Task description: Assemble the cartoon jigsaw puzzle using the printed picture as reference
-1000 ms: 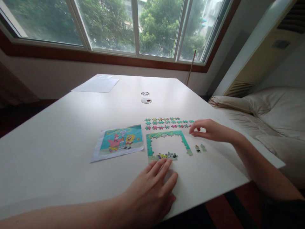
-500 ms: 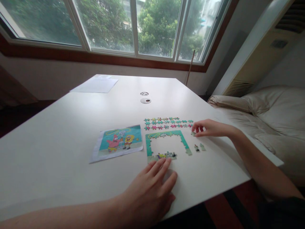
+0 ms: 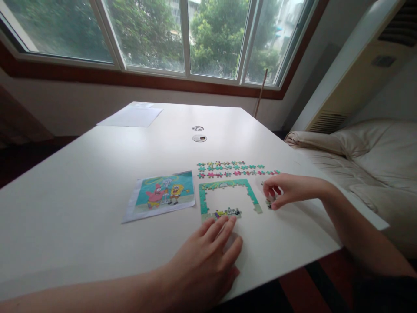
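A partly joined jigsaw puzzle frame [image 3: 203, 198] lies on the white table, with a bare middle and a gap at its lower right. My left hand [image 3: 211, 248] rests with stretched fingers at the lower edge of this frame. To the right of the frame, my right hand [image 3: 289, 190] hovers low with thumb and fingers apart. Below its fingertips a loose puzzle piece [image 3: 269, 203] shows in part. Several more loose pieces [image 3: 228, 167] lie in three rows behind the frame. The right hand covers some of the table beside the frame.
A printed cartoon picture [image 3: 166, 191] on paper lies left of the puzzle. White sheets [image 3: 130, 117] lie at the far left of the table [image 3: 97, 191]. Two round cable-hole covers [image 3: 199, 138] sit mid-table. A beige sofa [image 3: 374, 152] stands at the right.
My right hand has moved a little toward me, off the piece at the right end of the rows and over the loose pieces beside the frame. The left hand has stayed put.
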A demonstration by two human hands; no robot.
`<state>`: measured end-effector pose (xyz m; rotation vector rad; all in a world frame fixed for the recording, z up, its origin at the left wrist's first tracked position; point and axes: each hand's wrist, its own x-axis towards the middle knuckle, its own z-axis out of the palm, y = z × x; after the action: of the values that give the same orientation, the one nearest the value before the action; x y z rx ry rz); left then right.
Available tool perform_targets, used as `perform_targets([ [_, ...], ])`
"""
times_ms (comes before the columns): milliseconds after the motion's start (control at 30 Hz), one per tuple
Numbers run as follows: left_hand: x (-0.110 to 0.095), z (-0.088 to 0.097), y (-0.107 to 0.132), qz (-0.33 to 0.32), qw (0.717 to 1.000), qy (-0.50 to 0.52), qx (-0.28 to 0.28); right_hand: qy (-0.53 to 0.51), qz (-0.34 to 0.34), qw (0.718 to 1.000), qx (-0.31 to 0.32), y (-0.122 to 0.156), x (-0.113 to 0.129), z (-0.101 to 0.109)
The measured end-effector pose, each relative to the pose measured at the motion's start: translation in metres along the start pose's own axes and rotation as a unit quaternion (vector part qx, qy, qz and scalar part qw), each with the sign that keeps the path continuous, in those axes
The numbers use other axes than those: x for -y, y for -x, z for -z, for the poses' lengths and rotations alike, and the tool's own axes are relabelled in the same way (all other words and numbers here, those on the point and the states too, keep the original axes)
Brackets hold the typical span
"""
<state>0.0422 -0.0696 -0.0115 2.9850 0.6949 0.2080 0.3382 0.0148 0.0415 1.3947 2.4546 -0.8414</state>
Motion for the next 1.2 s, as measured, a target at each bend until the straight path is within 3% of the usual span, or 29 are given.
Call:
perform_targets([
  [300, -0.005, 0.006, -0.018, -0.035, 0.995, -0.080, -0.041, 0.014, 0.045, 0.999, -0.011, -0.002, 0.011, -0.003],
  [467, -0.009, 0.001, -0.028, -0.037, 0.994, -0.084, -0.055, -0.086, 0.105, 0.991, -0.002, -0.004, 0.025, -0.002],
  [700, -0.010, -0.008, -0.026, -0.029, 0.994, -0.078, -0.075, -0.173, 0.107, 0.973, -0.111, -0.027, 0.046, -0.030],
  [967, -0.010, -0.008, -0.026, -0.037, 0.993, -0.081, -0.072, -0.112, 0.087, 0.973, -0.182, -0.029, 0.056, -0.042],
  [1200, -0.011, -0.009, -0.025, -0.033, 0.994, -0.074, -0.075, -0.078, 0.078, 0.976, -0.190, -0.028, 0.060, -0.044],
])
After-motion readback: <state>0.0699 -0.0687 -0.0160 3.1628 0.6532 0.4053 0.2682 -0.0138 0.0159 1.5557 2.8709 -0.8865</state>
